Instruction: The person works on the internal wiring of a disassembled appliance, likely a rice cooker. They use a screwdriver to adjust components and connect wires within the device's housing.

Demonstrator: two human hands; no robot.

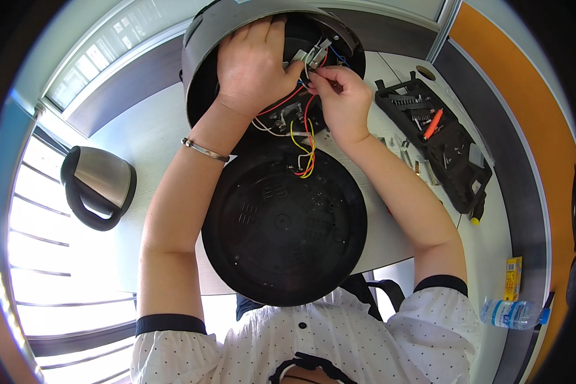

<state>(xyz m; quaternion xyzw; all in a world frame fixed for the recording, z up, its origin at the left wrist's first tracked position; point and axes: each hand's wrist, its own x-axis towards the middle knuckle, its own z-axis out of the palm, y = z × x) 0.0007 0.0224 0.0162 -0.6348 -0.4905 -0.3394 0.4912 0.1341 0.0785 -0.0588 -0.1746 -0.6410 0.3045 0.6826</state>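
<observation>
A round, dark appliance housing [201,48] lies on its side at the far edge of the table, its open end toward me. My left hand [253,64] reaches into it, fingers stretched along the inside and thumb out toward a metal bracket [315,56]. Beside that thumb, my right hand [344,99] pinches at a thin wire by the bracket; the fingertips partly hide it. Red, white and yellow wires [312,137] run from the housing to a round black base cover [281,224], which lies inner side up nearer to me.
An open black tool case [438,144] with bits and an orange-red screwdriver [433,124] lies at the right. Small loose metal parts [405,153] are scattered beside it. A steel kettle [99,185] stands at the left. A water bottle [513,314] and a yellow box [512,278] are at the lower right.
</observation>
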